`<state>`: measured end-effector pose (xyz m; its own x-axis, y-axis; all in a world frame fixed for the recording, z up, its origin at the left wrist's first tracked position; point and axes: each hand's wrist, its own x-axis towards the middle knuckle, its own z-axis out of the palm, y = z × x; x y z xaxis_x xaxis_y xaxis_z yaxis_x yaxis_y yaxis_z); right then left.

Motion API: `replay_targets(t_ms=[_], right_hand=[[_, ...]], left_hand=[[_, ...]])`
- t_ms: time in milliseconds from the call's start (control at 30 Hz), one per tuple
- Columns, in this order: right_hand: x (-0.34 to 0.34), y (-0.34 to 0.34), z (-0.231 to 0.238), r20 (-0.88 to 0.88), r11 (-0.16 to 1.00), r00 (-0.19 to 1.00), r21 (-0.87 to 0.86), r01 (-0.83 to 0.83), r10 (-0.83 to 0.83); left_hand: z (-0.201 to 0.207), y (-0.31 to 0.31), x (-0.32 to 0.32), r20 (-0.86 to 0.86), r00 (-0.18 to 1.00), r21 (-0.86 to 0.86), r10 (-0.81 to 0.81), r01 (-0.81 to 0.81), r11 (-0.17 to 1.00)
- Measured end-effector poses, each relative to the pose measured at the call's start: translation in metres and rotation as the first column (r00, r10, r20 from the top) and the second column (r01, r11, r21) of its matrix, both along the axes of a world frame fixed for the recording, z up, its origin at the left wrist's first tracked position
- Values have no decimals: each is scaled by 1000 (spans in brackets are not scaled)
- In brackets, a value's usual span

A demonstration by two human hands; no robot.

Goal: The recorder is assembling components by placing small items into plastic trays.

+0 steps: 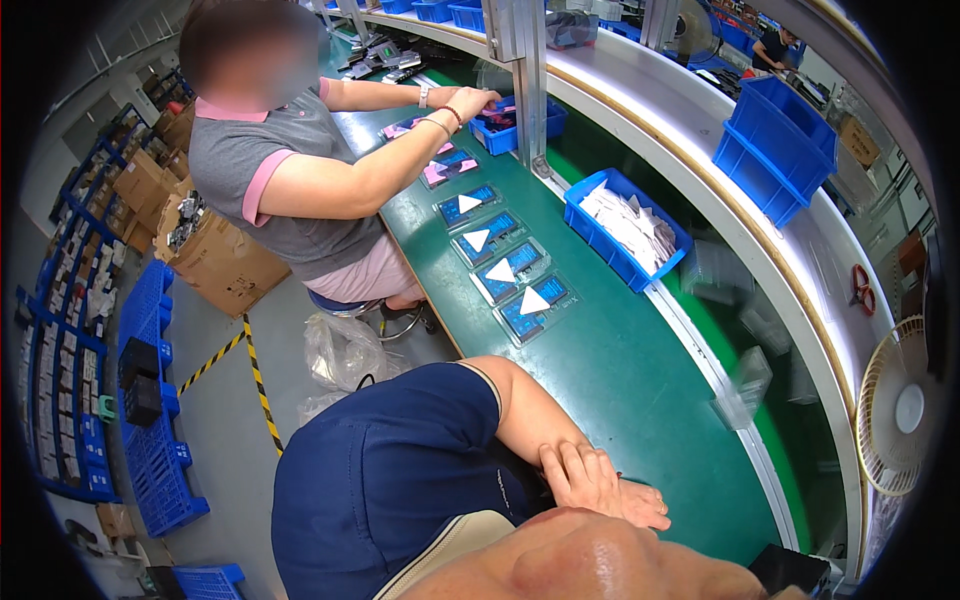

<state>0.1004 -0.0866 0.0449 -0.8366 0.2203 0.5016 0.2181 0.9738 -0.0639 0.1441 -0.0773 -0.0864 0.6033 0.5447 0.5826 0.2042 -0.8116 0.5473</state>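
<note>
My left forearm lies across the green bench top, and my left hand (645, 505) rests at its end, fingers loosely stretched, holding nothing. Draped over that forearm near the wrist is my right hand (580, 477), its fingers laid side by side on the skin. My right arm is mostly hidden below. Beyond my hands a row of flat blue-faced panels (525, 313) in clear plastic holders runs away along the bench. Several carry a white triangular piece (533, 301); the farther ones have pink pieces (447, 169) on them.
Across the bench, a co-worker (290, 190) reaches into a small blue bin (500, 137). A larger blue bin (610, 235) holds white slips. Stacked blue crates (775, 150), red-handled scissors (862, 288) and a fan (905, 408) are at right. A metal post (530, 80) rises behind the bench.
</note>
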Motion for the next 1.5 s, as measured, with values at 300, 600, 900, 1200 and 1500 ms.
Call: replay_targets(t_ms=[300, 600, 900, 1200, 1500], right_hand=[[18, -19, -20, 144, 987, 983, -97, 125, -111], [10, -8, 6, -24, 996, 996, -28, 81, -82], [11, -6, 3, -8, 991, 995, -94, 98, -99], [13, -8, 0, -53, 990, 992, -91, 111, -116], [11, -8, 1, -35, 985, 994, -139, 101, -106]], left_hand=[[5, -6, -15, -43, 998, 64, -40, 43, 997], [8, -1, -15, -86, 995, 132, -57, 69, 989], [10, 1, -28, -114, 990, 166, -87, 105, 980], [11, -4, -29, -158, 982, 210, -107, 139, 968], [22, -1, -34, -125, 983, 279, -131, 162, 947]])
